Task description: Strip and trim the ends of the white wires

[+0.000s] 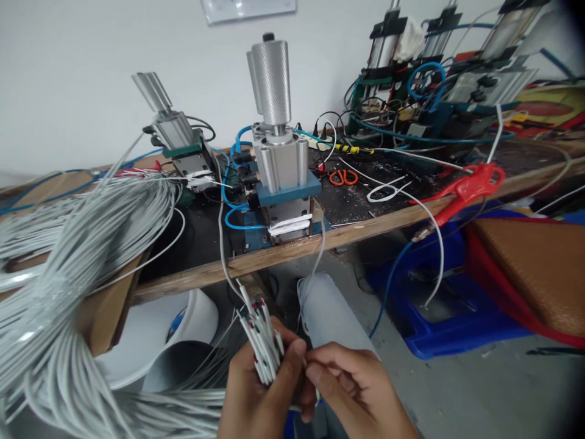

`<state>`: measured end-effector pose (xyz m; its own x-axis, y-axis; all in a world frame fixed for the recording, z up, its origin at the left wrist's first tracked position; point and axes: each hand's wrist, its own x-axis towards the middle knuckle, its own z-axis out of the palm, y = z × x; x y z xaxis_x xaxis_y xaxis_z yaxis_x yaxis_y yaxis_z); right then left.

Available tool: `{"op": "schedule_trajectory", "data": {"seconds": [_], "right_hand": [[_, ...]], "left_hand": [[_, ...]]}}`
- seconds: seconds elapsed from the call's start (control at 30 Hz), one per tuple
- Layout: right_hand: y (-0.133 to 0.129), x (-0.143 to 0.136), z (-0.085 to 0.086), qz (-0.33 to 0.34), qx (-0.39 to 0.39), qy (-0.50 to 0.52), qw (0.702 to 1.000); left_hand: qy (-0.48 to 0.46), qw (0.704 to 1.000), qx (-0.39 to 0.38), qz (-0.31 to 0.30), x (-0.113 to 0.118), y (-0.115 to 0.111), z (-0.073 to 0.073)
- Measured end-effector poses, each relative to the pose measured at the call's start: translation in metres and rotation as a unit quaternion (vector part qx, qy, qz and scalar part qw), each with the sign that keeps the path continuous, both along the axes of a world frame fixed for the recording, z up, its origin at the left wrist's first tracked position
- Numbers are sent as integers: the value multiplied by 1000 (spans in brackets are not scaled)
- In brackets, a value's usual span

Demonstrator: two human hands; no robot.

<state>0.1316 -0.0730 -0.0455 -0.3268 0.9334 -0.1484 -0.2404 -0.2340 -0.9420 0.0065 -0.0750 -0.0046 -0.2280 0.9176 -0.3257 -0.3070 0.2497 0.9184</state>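
Your left hand [251, 390]'s clamped round some wires [258, 344] with coloured cores already showing, right hand [361, 390]'s fingertips pinched together, can't tell on what.

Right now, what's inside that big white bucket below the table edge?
Something blue shows inside the white bucket, but I can't tell what it is. The cardboard and pale cables cover its left side, and I can't see the bottom.
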Motion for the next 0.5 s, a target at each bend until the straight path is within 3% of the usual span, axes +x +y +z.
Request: {"op": "schedule_trajectory", "data": {"seconds": [0.1, 0.3, 0.5], "right_hand": [[2, 3, -2, -6, -8, -4, 1000], [13, 6, -6, 30, 26, -15, 999], [17, 1, -14, 23, 28, 2, 999]], "left_hand": [[48, 998, 9, 50, -6, 4, 3], [-9, 999, -20, -46, -4, 9, -6], [-9, 999, -40, -35, -4, 18, -8]]}}
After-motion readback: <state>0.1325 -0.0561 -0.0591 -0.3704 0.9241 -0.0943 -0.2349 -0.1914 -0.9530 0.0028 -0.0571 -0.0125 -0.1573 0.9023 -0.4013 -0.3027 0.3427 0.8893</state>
